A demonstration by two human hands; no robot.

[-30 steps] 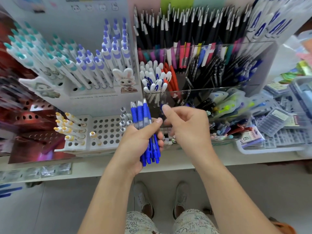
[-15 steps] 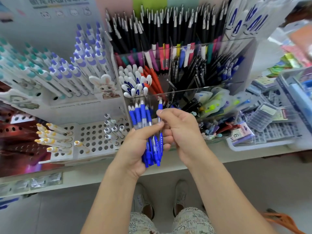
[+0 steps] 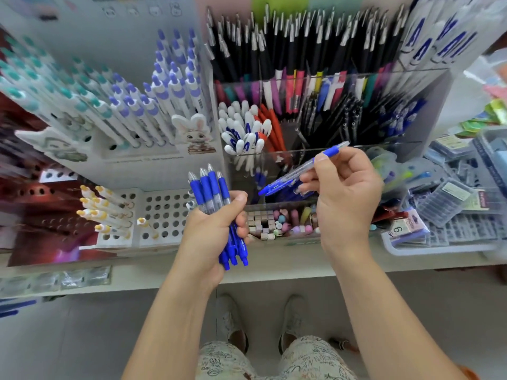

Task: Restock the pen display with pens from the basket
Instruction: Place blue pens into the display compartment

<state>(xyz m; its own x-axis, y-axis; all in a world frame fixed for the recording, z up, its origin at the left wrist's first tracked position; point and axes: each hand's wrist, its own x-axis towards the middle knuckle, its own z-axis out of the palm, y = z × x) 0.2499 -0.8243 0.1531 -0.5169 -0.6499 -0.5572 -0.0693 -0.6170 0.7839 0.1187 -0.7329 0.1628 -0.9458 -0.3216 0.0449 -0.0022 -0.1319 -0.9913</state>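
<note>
Left hand (image 3: 212, 231) wrapped round a bunch of 4 blue pens (image 3: 216, 207), tips up, clickers poking out below the fist. Right hand (image 3: 343, 193) pinching 1 blue pen (image 3: 299, 171) between thumb and fingertips, tilted, grip end up to the right, clicker end down to the left, held over the clear acrylic display (image 3: 329, 149). Hands apart, single pen clear of the bunch.

Far tier of the display: packed with black pens (image 3: 288, 45), upright, coloured barrels below. Middle tier, left compartment: white pens (image 3: 241, 133) with orange ones beside them; right compartments: dark pens and blue ones (image 3: 397, 116). Near tier, under the right hand: blue pens (image 3: 259, 176) partly hidden. In front, a low tray of small erasers (image 3: 279, 220), pastel and beige.

Left of the display: white rack (image 3: 164, 212) with round holes, a few yellow-tipped pens (image 3: 104, 209) at its left side. Above it, white pens with purple and teal caps (image 3: 123, 105) in rows. Far right: tray (image 3: 411, 250) of packaged refills. Basket not identifiable.
</note>
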